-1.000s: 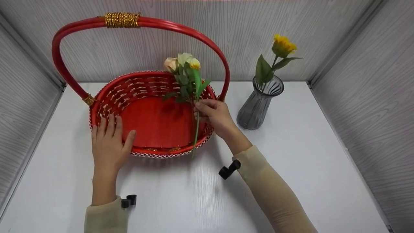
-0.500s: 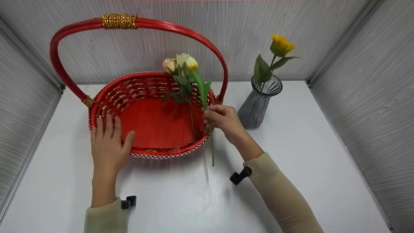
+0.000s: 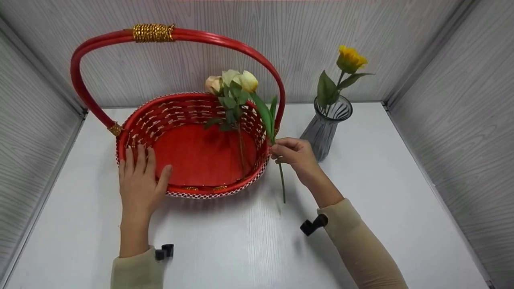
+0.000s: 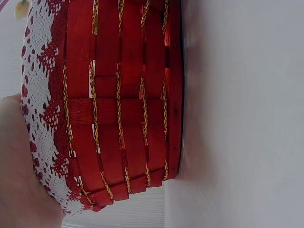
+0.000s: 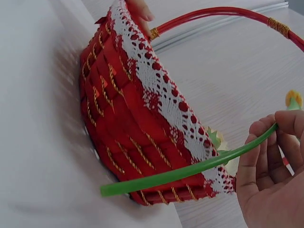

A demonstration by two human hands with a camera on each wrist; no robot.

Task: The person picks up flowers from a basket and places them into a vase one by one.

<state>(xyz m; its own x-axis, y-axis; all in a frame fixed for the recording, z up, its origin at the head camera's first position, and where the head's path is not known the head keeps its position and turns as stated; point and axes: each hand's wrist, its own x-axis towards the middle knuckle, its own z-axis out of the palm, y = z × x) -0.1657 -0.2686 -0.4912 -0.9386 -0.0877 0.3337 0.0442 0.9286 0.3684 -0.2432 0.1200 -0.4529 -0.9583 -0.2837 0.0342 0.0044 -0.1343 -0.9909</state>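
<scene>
A red woven basket (image 3: pixel 204 156) with a tall arched handle stands at the left of the table. My left hand (image 3: pixel 138 186) rests over its front-left rim, fingers straight and spread. Just outside the basket's right rim, my right hand (image 3: pixel 297 158) pinches the stem of a yellow-white tulip (image 3: pixel 263 110) between thumb and fingers. Its bloom leans left over the basket, while the cut end of the stem (image 5: pixel 175 173) hangs down in front of the lace trim in the right wrist view. Pale roses (image 3: pixel 214 84) on a leafy stem lean inside the basket's right side.
To the right of the basket, a grey ribbed glass vase (image 3: pixel 321 138) holds a yellow flower (image 3: pixel 350 60) with green leaves; my right hand overlaps the vase's lower left in the head view. Grey wood-grain panels (image 3: pixel 449 132) border the white table (image 3: pixel 225 245) at back and sides.
My right hand has moved right and slightly toward me with the tulip, from over the basket to outside its right rim. The left hand stays on the basket rim.
</scene>
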